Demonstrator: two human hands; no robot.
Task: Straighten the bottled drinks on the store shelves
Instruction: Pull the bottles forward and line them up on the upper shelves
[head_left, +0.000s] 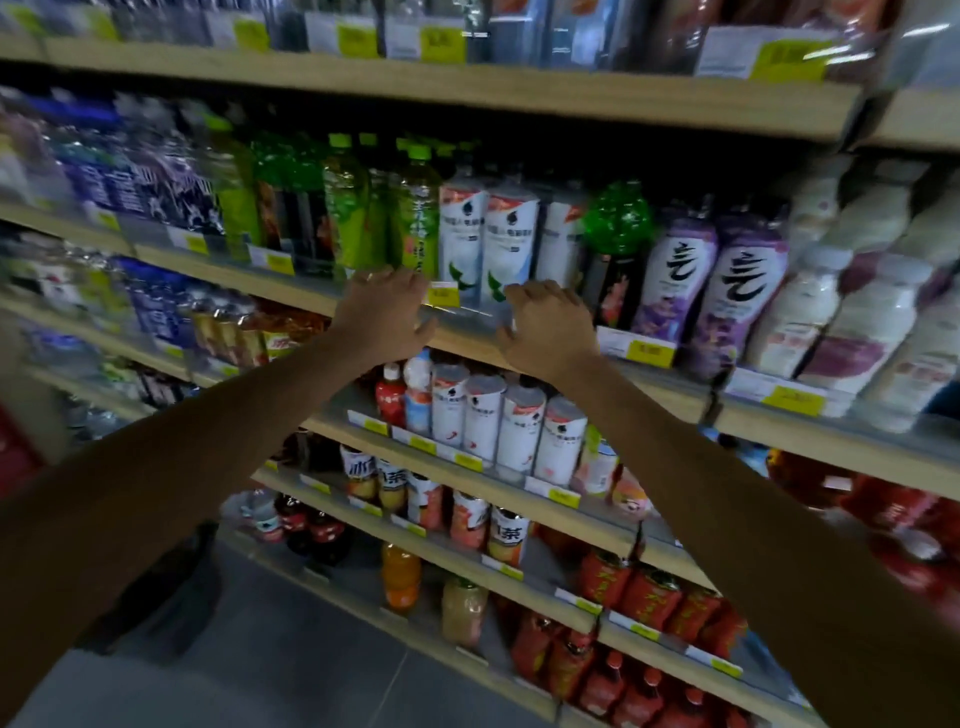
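Left of the pair of white bottles (506, 234), on the same shelf (670, 397), stand green-capped tea bottles (415, 218), upright and packed close together. The left hand (382, 306) reaches up in front of these, just left of the white bottles and lower than their labels. Its fingers (371, 275) are spread and only slightly bent, holding nothing, with the tips near the shelf's front lip. The blur makes it impossible to tell whether they touch the lip or a bottle. A yellow price tag (444, 295) sits on the lip between the two hands, right under the left white bottle.

The white bottles stand upright side by side at the front of the shelf, framed by the hands, with their lower ends just above and between the fingertips.

The right hand (548, 325) is at the foot of the right white bottle. Its fingers (519, 293) are loosely curled towards the base with the thumb splayed out below, and they grip nothing. Contact with the bottle cannot be made out.

Right of the white bottles stands a dark bottle with a green top (615, 244), then two purple bottles (675, 270).
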